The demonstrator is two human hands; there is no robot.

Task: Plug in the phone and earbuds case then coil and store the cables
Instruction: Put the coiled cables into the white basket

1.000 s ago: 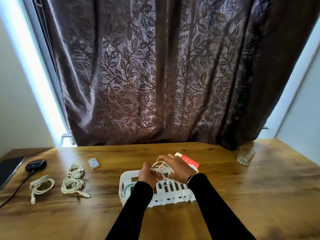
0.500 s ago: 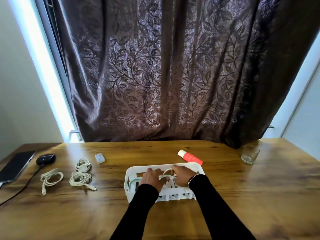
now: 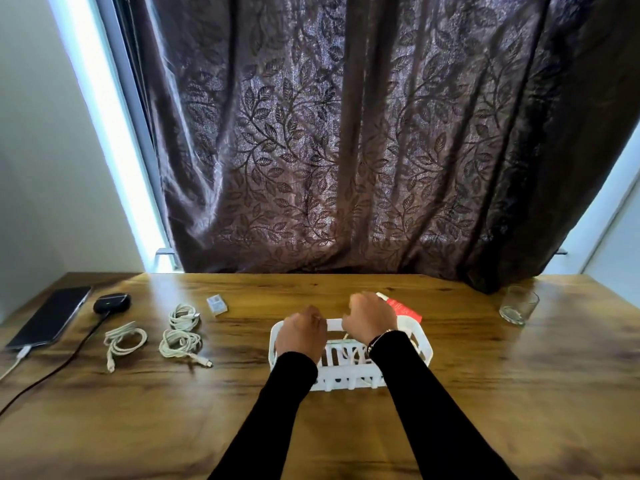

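Head view, wooden tabletop [image 3: 485, 393] filling the lower half of the frame, dark leaf-patterned curtain [image 3: 346, 150] behind it.

Centre, lower: white slotted basket [image 3: 420, 344]. Both hands sit over it, backs to the camera. Left hand [image 3: 302, 336] covers the basket's left end, fingers curled under; whether it grips anything cannot be told. Right hand [image 3: 370, 318] is above the far rim, fingers loosely curled; what it holds, if anything, is hidden. Black sleeves block most of the basket's near wall. A pale cable [image 3: 351, 353] shows inside the basket between the wrists, seen through the slots.

Left of the frame: phone [image 3: 52, 320] lies flat near the tabletop's left edge, a white plug in its near end. Just right of it, black earbuds case [image 3: 111, 303] with a dark cord running toward the lower left. Three coiled white cables lie apart from the basket: one [image 3: 124, 341] near the case, two more [image 3: 183, 317] and [image 3: 181, 344] to its right, close together. A small white box [image 3: 216, 304] sits beyond them.

Right: red and white tube [image 3: 403, 308] just behind the basket, partly hidden by the right hand. Empty-looking glass [image 3: 518, 304] stands upright near the curtain's hem, well apart.
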